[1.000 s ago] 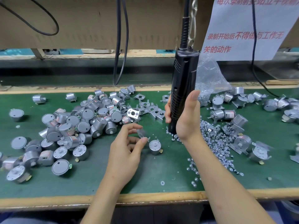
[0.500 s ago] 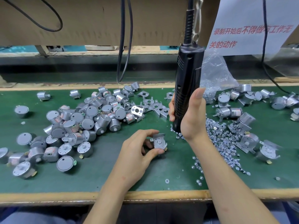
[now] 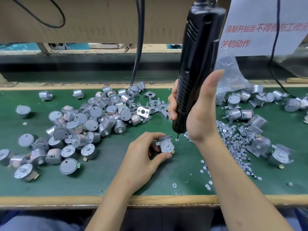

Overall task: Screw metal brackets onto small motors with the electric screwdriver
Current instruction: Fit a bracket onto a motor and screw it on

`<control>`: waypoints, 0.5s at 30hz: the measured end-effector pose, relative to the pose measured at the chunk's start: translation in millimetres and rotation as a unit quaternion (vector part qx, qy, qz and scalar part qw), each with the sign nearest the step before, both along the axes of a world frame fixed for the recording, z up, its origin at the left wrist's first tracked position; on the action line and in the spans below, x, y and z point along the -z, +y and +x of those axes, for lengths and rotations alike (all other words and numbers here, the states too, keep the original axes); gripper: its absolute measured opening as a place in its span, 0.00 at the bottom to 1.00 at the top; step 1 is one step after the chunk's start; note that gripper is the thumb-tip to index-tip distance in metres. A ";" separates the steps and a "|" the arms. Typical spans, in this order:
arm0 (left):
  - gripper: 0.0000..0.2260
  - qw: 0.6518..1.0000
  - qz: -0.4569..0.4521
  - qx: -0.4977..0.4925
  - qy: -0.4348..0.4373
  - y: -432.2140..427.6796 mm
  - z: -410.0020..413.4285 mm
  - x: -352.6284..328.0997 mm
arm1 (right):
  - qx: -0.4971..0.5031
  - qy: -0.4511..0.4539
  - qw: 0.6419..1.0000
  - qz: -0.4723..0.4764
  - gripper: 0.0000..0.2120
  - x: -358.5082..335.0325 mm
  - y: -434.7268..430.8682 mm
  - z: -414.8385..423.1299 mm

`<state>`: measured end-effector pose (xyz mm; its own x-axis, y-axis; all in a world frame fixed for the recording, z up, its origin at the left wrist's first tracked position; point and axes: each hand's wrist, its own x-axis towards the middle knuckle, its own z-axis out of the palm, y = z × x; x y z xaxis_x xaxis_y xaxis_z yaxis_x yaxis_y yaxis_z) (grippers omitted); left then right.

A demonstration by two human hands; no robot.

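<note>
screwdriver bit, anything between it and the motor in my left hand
Nothing visible. The black electric screwdriver in the right hand hangs its bit just right of the small silver motor with metal bracket, which the left hand pinches; only a loose silver screw lies on the green mat under the bit.

Two bare hands in view: left hand (image 3: 143, 154), right hand (image 3: 200, 117). Left forearm (image 3: 108, 205) and right forearm (image 3: 241, 180) bare right down to the frame edge. Nails short. Small reddish fleck near left wrist. Blue-grey cloth (image 3: 33, 220) below worktop (image 3: 50, 200) edge, lower left; garment type unclear.
</note>
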<state>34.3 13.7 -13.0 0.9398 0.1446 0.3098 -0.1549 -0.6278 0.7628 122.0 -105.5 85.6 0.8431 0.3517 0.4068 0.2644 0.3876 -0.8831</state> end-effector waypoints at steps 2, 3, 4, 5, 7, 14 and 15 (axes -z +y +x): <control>0.19 1.000 0.002 -0.001 -0.001 -0.3 0.0 -0.5 | -0.002 -0.002 1.000 0.003 0.37 -1.1 2.4 -0.7; 0.19 1.000 0.003 -0.001 -0.001 -0.3 -0.1 -0.7 | -0.002 -0.002 1.000 0.004 0.38 -1.2 3.6 -1.0; 0.19 1.000 0.003 -0.001 -0.001 -0.4 -0.3 -0.7 | -0.001 -0.001 1.000 0.004 0.38 -1.1 5.0 -1.3; 0.19 1.000 0.003 -0.001 -0.001 -0.4 -0.5 -0.9 | 0.000 -0.001 1.000 0.004 0.38 -0.9 6.4 -1.6; 0.19 1.000 0.003 -0.001 0.000 -0.7 -0.6 -1.5 | 0.000 -0.002 1.000 0.006 0.39 0.1 8.7 -1.7; 0.18 1.000 0.006 -0.001 -0.006 -1.3 -0.7 -3.1 | -0.004 0.001 1.000 0.001 0.38 2.1 13.5 -0.9; 0.17 1.000 0.005 -0.001 -0.008 -1.4 -0.9 -3.1 | -0.002 0.000 1.000 0.001 0.38 2.1 13.6 -0.7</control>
<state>33.5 12.3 -9.9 0.9347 0.1426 0.3255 -0.1653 -0.6363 0.7535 121.4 -92.0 83.5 0.8416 0.3547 0.4072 0.2625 0.3902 -0.8825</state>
